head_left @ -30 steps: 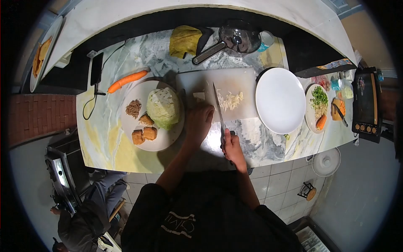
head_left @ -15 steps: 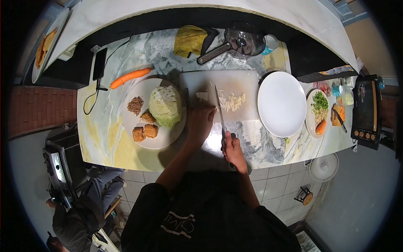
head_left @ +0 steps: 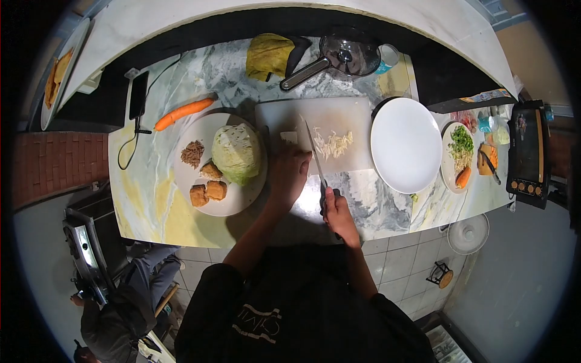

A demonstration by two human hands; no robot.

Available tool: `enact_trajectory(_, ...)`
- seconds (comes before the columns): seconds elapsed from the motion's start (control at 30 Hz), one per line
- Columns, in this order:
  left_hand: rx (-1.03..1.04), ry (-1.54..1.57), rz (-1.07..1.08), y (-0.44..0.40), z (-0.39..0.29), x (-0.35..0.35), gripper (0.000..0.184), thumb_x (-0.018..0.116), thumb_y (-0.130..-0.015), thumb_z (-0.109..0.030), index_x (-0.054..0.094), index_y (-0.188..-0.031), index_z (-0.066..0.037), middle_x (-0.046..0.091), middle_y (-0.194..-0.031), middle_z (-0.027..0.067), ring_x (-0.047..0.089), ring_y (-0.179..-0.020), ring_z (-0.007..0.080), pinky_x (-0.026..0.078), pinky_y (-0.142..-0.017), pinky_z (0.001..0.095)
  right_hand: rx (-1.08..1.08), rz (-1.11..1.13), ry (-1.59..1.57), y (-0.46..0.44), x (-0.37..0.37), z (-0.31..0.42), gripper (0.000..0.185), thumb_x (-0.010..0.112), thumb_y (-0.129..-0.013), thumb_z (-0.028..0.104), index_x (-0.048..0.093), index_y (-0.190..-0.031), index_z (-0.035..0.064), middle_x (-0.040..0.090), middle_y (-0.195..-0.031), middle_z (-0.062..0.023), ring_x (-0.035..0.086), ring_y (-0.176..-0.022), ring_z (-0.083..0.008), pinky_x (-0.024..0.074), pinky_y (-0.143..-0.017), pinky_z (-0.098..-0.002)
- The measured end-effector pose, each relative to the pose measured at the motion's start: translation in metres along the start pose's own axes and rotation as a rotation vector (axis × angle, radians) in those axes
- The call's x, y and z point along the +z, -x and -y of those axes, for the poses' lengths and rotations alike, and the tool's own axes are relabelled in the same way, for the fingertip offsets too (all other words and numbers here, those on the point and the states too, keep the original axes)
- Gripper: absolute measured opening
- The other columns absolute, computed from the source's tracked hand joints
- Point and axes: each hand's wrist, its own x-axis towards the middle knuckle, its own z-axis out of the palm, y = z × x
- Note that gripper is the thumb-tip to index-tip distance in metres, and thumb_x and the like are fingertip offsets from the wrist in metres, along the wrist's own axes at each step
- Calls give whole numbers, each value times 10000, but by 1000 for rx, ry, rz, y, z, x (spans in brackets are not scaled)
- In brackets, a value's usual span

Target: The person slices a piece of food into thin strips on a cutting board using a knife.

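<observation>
My right hand (head_left: 341, 216) is wrapped round the dark handle of a long kitchen knife (head_left: 316, 148). Its blade points away from me over a white cutting board (head_left: 360, 112). Just left of the blade, my left hand (head_left: 289, 175) rests on the board's near part with its fingers curled together; whatever lies under them is hidden. A small pale, flat piece (head_left: 289, 137) shows beyond those fingers. Thin pale strips (head_left: 334, 145) lie in a loose pile right of the blade.
Left stands a plate (head_left: 233, 209) with cabbage (head_left: 236, 154), minced brown food and browned cubes; a carrot (head_left: 184, 114) lies behind it. Right are a white oval plate (head_left: 407, 145) and a plate of chopped food (head_left: 451, 178). A lidded pan (head_left: 350, 57) stands behind. Another person (head_left: 121, 314) sits lower left.
The view has shifted slightly. Both hands and the knife stay in nearly the same place on the board, and the strips look the same.
</observation>
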Motion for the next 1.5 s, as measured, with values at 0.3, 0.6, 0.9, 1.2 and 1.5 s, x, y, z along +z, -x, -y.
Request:
enact_trajectory(0.3,59,-129,-41,6,-2,0,144,605,-867,-155,728,-924,-106,629,-905,94,597,-901,290,454,-806,423,-44,9,9,-4,1,-5,650,313,-1023,518,408,-555,76,402,-454,-7,395,-384,-106,315,-392,-280)
enact_trajectory(0.6,92,-161,-88,7,1,7,120,615,-860,-161,716,-905,-115,614,-869,79,584,-869,279,425,-796,423,-67,-15,60,-6,4,-13,615,323,-1031,489,438,-603,62,418,-494,-2,404,-427,-101,330,-425,-275)
enact_trajectory(0.9,24,-120,-41,8,1,7,102,634,-843,-156,724,-883,-130,614,-863,68,582,-863,266,419,-799,421,-184,-105,256,-4,5,0,632,333,-1040,430,487,-641,-35,484,-522,-162,487,-500,-292,406,-525,-417)
enact_trajectory(1.2,-7,-52,-14,7,-1,3,150,636,-795,-118,731,-911,-129,610,-913,73,582,-885,272,416,-803,426,-80,-126,471,-3,5,11,412,407,-1022,305,575,-887,-47,604,-802,-326,576,-818,-528,455,-668,-568)
enact_trajectory(1.5,23,-26,-74,7,1,5,130,651,-790,-100,731,-892,-115,608,-892,74,578,-890,282,419,-810,416,-74,-116,494,-3,0,16,384,418,-1017,289,577,-890,-37,615,-841,-312,575,-841,-527,457,-682,-557)
